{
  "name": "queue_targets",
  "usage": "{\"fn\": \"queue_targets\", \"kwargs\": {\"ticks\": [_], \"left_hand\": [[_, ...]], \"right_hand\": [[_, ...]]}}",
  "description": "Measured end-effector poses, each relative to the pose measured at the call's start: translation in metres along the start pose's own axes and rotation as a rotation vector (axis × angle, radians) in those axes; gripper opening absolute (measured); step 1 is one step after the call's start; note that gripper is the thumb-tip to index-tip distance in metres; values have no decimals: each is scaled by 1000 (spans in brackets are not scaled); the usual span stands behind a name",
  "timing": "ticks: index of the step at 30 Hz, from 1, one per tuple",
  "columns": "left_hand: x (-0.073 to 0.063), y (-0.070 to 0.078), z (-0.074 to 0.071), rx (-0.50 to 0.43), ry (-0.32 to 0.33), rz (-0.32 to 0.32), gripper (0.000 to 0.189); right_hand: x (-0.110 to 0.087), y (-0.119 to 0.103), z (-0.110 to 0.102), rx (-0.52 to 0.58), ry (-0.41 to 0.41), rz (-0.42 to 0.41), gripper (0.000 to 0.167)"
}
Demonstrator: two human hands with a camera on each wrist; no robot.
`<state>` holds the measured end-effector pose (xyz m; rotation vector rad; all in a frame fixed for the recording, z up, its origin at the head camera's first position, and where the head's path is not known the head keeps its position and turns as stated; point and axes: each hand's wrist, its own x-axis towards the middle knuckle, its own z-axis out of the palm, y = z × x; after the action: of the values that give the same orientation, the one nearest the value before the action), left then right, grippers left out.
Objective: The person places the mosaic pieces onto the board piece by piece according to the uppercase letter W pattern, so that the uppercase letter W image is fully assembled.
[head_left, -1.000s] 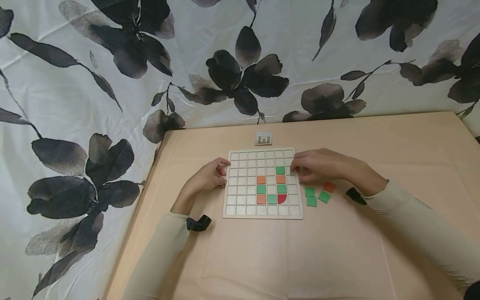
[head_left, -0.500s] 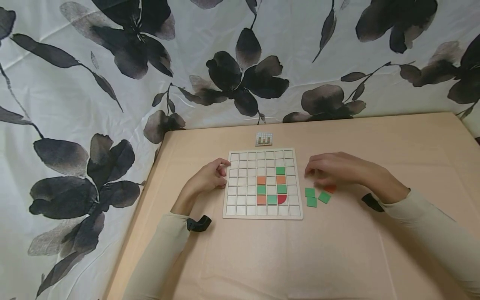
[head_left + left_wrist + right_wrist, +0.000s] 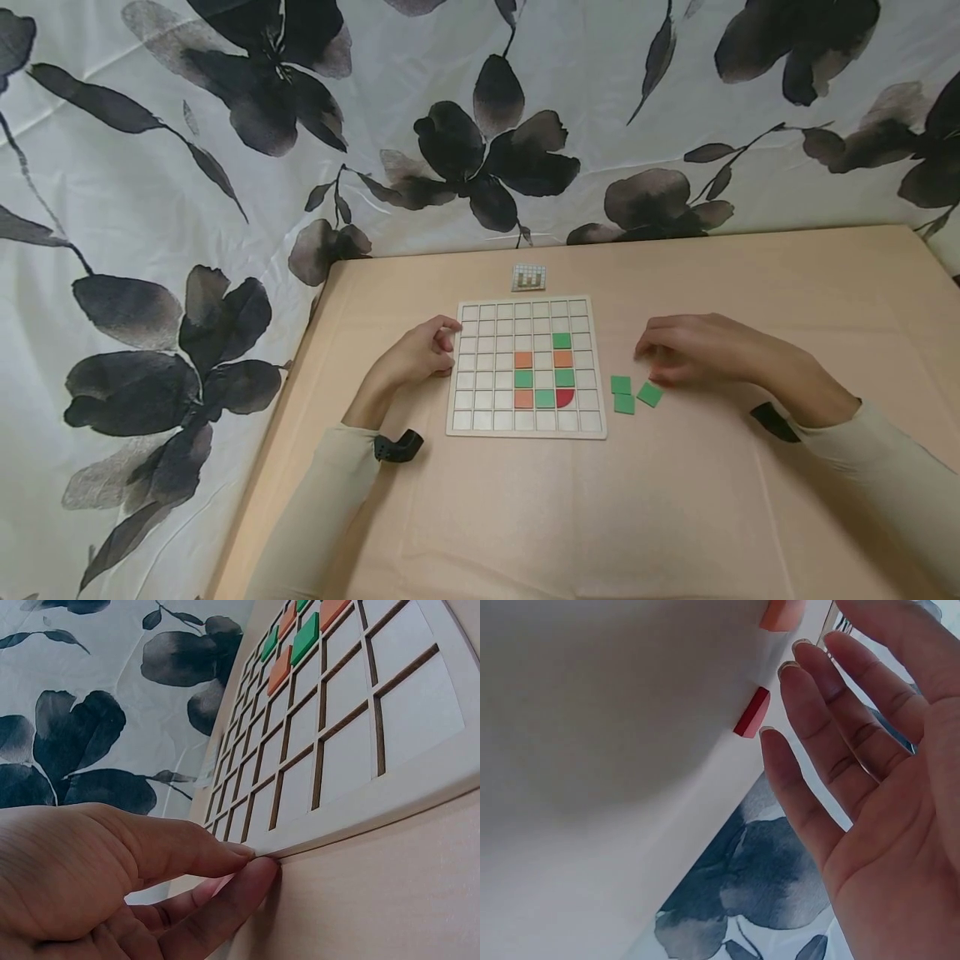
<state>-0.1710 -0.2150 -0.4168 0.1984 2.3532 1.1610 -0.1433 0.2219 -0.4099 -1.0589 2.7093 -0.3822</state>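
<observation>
Eight tiles lie in my grid board, whose edge my left hand pinches; at least three green squares seem left. My right hand's fingers are relaxed, slightly apart.

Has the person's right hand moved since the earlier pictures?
Yes. In the head view, the right hand has moved rightward, away from the white grid board.

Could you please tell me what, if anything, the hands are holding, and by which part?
The left hand pinches the gridded board by its left edge, toward the far end. The right hand appears to hold nothing.
</observation>
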Motion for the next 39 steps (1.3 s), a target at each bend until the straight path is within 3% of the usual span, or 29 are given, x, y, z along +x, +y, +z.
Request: {"fn": "queue_targets", "kwargs": {"ticks": [15,29,39], "left_hand": [[1,0,0,-4,-1,6,56],[2,-2,1,10,-2,-3,55],[1,-2,1,-1,-6,9,55]], "right_hand": [[-23,0,6,-7,39,14,28],[-24,-1,14,-52,137,-27,26],[-24,1,15,-55,143,-9,25]]}}
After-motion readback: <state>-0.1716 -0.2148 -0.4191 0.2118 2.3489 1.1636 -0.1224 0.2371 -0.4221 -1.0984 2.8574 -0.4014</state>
